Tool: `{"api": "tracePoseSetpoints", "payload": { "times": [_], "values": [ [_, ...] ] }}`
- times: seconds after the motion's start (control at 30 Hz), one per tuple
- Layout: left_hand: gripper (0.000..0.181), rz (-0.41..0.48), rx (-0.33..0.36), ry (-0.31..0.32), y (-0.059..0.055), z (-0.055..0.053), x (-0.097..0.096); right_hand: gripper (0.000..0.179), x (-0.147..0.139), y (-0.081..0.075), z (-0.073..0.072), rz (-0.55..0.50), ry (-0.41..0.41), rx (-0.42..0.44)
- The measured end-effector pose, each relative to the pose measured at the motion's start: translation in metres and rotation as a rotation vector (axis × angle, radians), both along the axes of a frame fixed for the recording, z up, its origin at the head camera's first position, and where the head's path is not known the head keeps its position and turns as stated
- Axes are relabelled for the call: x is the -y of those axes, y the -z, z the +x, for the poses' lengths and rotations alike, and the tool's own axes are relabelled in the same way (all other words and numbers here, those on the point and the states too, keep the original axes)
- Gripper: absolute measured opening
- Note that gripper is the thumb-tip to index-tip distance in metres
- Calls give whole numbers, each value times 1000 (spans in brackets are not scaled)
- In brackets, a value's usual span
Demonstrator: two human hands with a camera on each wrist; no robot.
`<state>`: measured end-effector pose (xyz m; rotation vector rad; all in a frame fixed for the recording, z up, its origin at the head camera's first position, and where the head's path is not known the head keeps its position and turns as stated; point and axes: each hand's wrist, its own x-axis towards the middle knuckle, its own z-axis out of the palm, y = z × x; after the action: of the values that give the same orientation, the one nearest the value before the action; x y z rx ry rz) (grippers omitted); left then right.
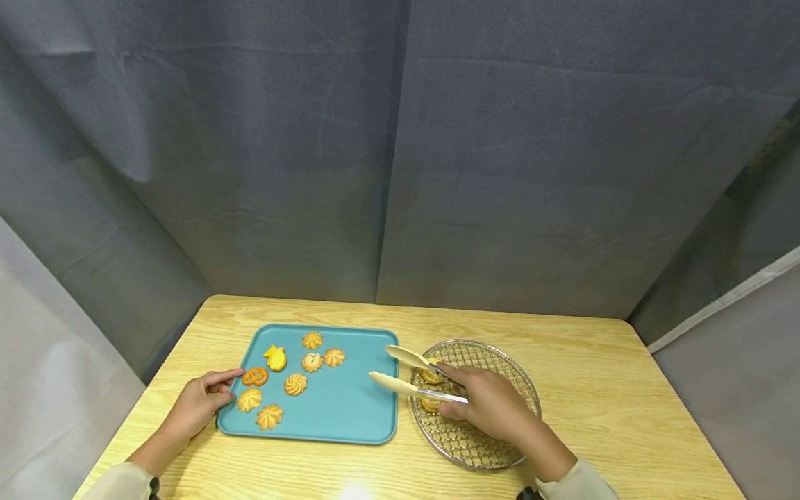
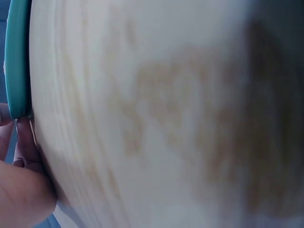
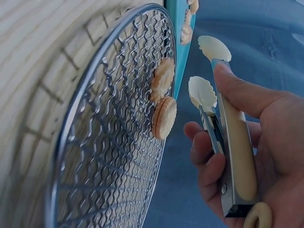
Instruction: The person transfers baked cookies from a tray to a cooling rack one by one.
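Observation:
My left hand [image 1: 195, 406] pinches the left edge of a teal rectangular tray [image 1: 350, 420]. Several cookies lie on the tray, among them a pretzel [image 1: 255, 376], a yellow cookie [image 1: 276, 358] and a swirled round one [image 1: 296, 384]. With my right hand [image 1: 494, 403] I hold a pair of tongs [image 3: 240, 152] with cream scalloped tips, which are spread apart with nothing between them. The tips point left, over the tray's right edge. Below the tongs, two cookies, a fluted one [image 3: 162, 80] and a sandwich cookie [image 3: 165, 118], sit on a round wire rack [image 1: 469, 448].
The wooden table [image 1: 612, 417] extends right of the rack and in front of the tray. Grey curtains [image 1: 500, 173] hang behind it and at both sides. The rack stands close beside the tray's right edge.

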<state>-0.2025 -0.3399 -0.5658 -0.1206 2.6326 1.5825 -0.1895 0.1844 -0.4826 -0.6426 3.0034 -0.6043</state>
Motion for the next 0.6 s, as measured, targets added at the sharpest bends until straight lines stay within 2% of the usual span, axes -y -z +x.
{"api": "tracePoseSetpoints", "payload": {
  "times": [0.6],
  "values": [
    [49,6,2,2,-2,1,-1,76,19,4,-15,2,-45,22]
  ]
}}
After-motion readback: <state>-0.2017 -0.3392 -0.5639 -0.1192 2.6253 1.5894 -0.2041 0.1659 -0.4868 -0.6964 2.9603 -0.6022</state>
